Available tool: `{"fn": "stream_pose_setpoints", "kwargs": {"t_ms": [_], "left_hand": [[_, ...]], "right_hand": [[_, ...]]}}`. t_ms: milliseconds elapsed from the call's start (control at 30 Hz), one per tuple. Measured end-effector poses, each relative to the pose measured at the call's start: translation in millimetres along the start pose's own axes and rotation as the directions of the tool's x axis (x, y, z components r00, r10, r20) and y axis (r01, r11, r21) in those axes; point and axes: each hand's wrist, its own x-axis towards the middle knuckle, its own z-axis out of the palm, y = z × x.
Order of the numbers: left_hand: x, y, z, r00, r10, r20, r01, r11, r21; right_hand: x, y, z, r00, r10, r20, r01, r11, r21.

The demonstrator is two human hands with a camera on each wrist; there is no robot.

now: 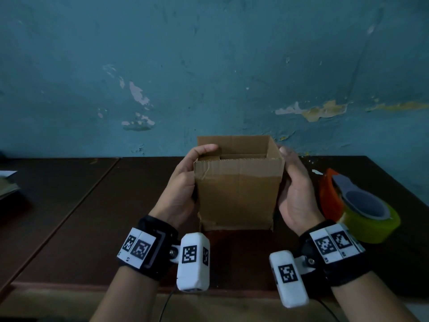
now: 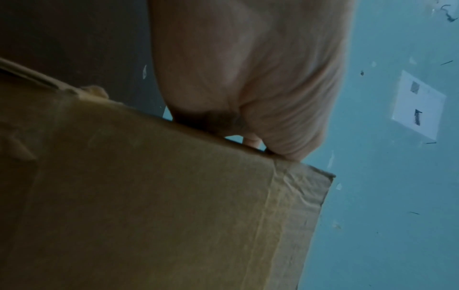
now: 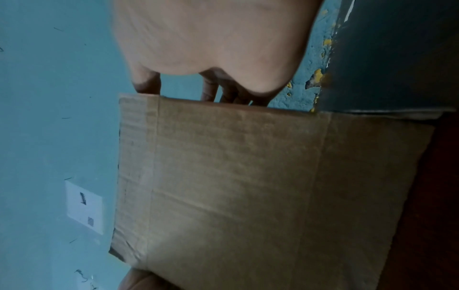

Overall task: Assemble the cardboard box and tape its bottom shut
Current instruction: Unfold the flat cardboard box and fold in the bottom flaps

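Observation:
A brown cardboard box (image 1: 236, 191) stands upright on the dark table (image 1: 92, 217), its top open towards me. My left hand (image 1: 189, 175) grips the box's left wall, with the thumb hooked over the top rim into the opening. My right hand (image 1: 293, 182) lies flat against the right wall, fingers straight and reaching up to the rim. The left wrist view shows the box (image 2: 174, 196) under my left hand (image 2: 248, 78). In the right wrist view the box (image 3: 248, 176) fills the middle, with my right hand (image 3: 211, 39) at its edge. The box's underside is hidden.
An orange and grey tape dispenser (image 1: 332, 194) with a yellow-green roll (image 1: 371, 224) lies on the table right of my right hand. Papers (image 1: 7, 182) sit at the far left edge. A peeling blue wall (image 1: 209, 77) rises just behind the box.

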Motion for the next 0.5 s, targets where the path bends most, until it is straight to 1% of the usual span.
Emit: {"fn": "stream_pose_setpoints", "kwargs": {"t_ms": [100, 233, 500], "left_hand": [[0.4, 1.0, -2.7, 1.0, -0.013, 0.021, 0.013, 1.0, -0.012], [0.4, 2.6, -3.5, 0.999, -0.016, 0.048, 0.017, 1.0, -0.014], [0.7, 1.6, -3.7, 0.998, -0.016, 0.054, 0.017, 1.0, -0.016]], "right_hand": [[2.8, 0.7, -1.5, 1.0, 0.023, -0.002, -0.023, 1.0, 0.014], [2.0, -0.2, -1.1, 1.0, 0.014, -0.002, -0.014, 1.0, 0.015], [5.7, 0.9, -5.3, 1.0, 0.011, 0.011, -0.011, 1.0, -0.022]]}}
